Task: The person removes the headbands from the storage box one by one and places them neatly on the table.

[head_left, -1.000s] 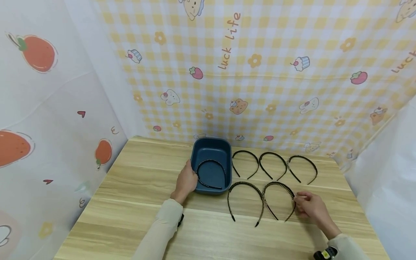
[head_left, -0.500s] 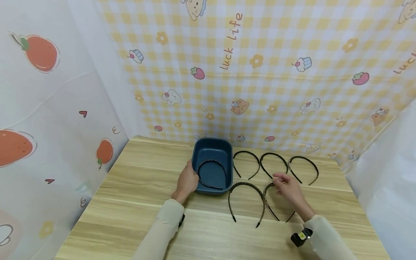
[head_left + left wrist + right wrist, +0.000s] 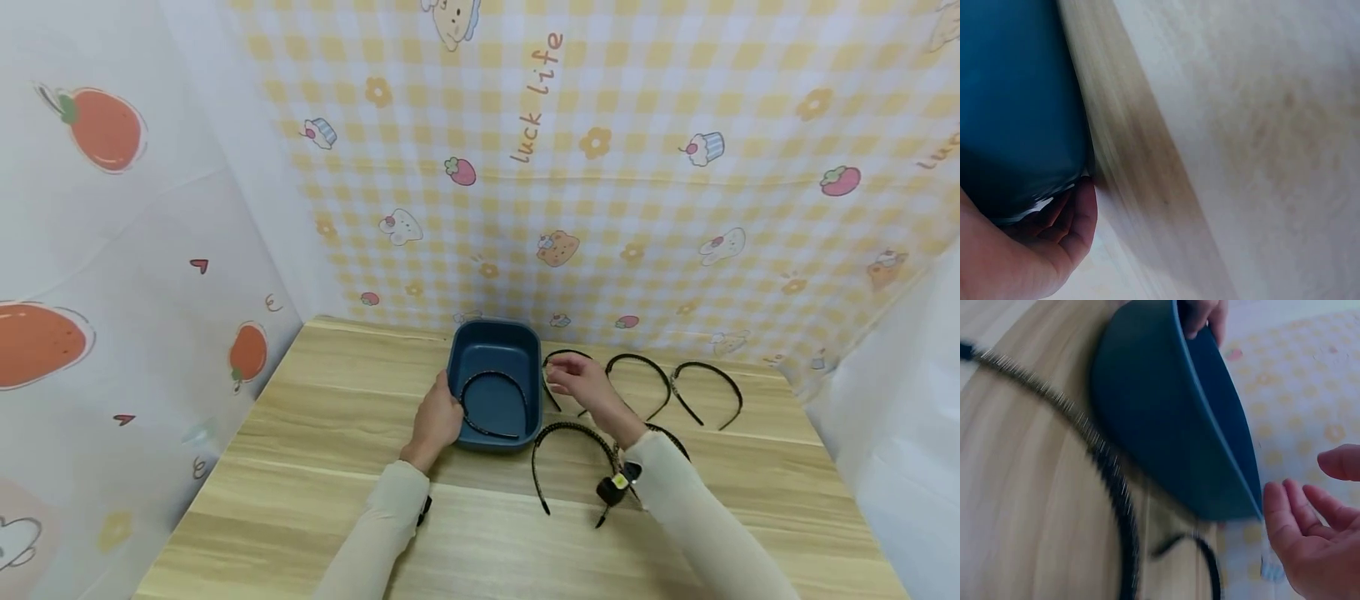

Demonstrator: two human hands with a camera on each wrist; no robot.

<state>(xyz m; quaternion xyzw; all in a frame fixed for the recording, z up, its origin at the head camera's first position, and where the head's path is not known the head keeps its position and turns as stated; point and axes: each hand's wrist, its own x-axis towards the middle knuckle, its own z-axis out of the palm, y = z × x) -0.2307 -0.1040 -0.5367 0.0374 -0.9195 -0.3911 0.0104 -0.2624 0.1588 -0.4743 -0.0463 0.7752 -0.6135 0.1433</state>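
My left hand (image 3: 437, 417) grips the left wall of a dark blue plastic basin (image 3: 495, 323), with the thumb on the rim side. In the left wrist view, the fingers of that hand (image 3: 1054, 244) curl against the basin's outer side. One thin dark headband (image 3: 491, 372) lies inside the basin. My right hand (image 3: 588, 387) hovers just right of the basin with nothing in it; in the right wrist view its fingers are loosely bent and thumb and fingertips stand apart. Beneath it a black headband (image 3: 557, 404) is partly hidden.
Two more black headbands, a middle one (image 3: 637, 357) and a right one (image 3: 705, 364), lie in the back row. Closer to me are two toothed headbands, a left one (image 3: 573, 425) and one (image 3: 675, 437) mostly covered by the right forearm. A checked cloth (image 3: 637, 208) hangs behind the table.
From beside the front right headband, my right hand has moved left and away from me to the basin's right side. My left hand keeps its grip; the headbands appear unmoved.
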